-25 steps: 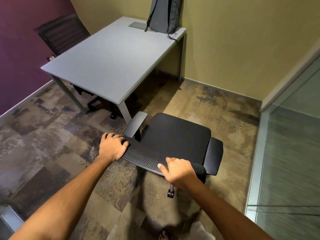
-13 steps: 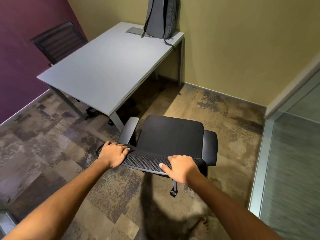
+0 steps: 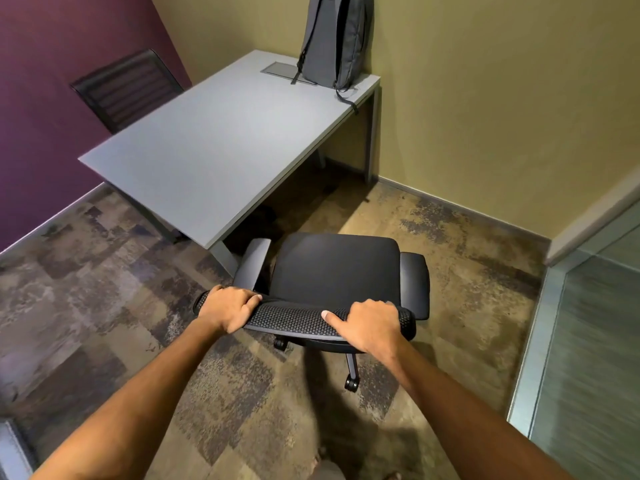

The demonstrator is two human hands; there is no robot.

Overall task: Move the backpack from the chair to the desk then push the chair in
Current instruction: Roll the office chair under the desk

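A grey backpack [image 3: 334, 39] stands upright at the far right corner of the grey desk [image 3: 221, 147], leaning on the yellow wall. A black office chair [image 3: 336, 271] on castors stands on the carpet just off the desk's near right corner, its seat empty. My left hand [image 3: 230, 306] grips the left end of the chair's mesh backrest top. My right hand [image 3: 367, 323] grips the right end of the same backrest. The chair's left armrest [image 3: 254, 261] is close to the desk's near leg [image 3: 223, 254].
A second dark chair [image 3: 126, 88] stands behind the desk against the purple wall. A glass partition with a metal frame [image 3: 540, 334] runs along the right. A cable hatch [image 3: 280, 69] is set in the desk top beside the backpack.
The chair has swung round so that its seat faces more squarely toward the desk and wall. Both hands kept their grip on the backrest, and my view has moved a little forward.
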